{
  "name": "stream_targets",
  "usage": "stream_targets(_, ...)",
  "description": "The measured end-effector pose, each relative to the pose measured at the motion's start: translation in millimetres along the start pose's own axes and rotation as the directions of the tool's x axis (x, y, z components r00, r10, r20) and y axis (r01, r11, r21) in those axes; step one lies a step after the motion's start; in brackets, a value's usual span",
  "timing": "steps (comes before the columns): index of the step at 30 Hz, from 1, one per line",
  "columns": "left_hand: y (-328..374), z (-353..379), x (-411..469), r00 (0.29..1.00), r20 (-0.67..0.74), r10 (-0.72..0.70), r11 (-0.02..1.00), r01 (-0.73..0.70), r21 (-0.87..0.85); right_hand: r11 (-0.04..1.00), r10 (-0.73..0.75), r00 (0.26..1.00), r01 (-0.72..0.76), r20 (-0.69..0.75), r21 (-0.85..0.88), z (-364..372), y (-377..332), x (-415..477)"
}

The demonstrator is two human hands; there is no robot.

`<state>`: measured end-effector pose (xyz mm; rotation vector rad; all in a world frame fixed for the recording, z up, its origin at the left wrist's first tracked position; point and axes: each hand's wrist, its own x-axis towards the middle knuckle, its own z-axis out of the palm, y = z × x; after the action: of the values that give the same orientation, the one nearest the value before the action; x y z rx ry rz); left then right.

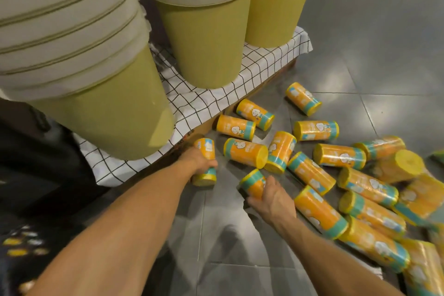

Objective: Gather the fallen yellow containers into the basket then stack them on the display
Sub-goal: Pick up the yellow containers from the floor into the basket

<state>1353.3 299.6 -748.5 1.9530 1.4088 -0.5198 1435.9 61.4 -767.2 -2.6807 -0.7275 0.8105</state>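
Observation:
Several yellow-orange cylindrical containers with teal bands lie scattered on the grey tiled floor (240, 243), most on their sides toward the right. My left hand (200, 160) grips one container (206, 151) close to the display's edge. My right hand (272, 196) curls round another container (252, 181) a little to the right. A loose container (246, 152) lies just beyond both hands. No basket is in view.
A low display platform covered with a white black-checked cloth (204, 101) carries stacks of large olive-green buckets (204, 38) at the upper left. A dark printed garment or bag (24, 243) fills the lower left corner. Containers pile densely at the right edge.

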Motion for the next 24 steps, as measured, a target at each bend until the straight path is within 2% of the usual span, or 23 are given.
stream_targets(4, 17, -34, -44, 0.996, 0.008, 0.086, 0.968, -0.082, -0.239, 0.959, 0.002, 0.999, -0.011, 0.034, 0.284, -42, -15, -20)
stream_targets(8, 38, -80, -108, 0.988, 0.009, 0.152, 0.841, -0.125, -0.526, 0.821, -0.051, 0.997, 0.075, -0.058, 0.566, -100, -43, -62)
stream_targets(12, 33, -132, -183, 0.968, -0.068, 0.241, 0.779, -0.235, -0.581, 0.659, -0.115, 0.985, 0.175, -0.132, 0.732, -156, -85, -114)
stream_targets(16, 0, -195, -266, 0.944, -0.21, 0.254, 0.691, -0.329, -0.643, 0.644, -0.231, 0.967, 0.236, -0.11, 0.728, -200, -139, -165)
stream_targets(18, -38, -224, -306, 0.927, -0.323, 0.189, 0.663, -0.364, -0.654, 0.661, -0.349, 0.935, 0.293, -0.063, 0.69, -213, -177, -193)
stream_targets(21, -113, -257, -356, 0.896, -0.442, 0.041, 0.631, -0.366, -0.684, 0.683, -0.538, 0.841, 0.399, 0.053, 0.612, -221, -238, -244)
stream_targets(24, -184, -276, -395, 0.877, -0.472, -0.092, 0.595, -0.331, -0.732, 0.672, -0.675, 0.734, 0.568, 0.076, 0.475, -202, -293, -292)
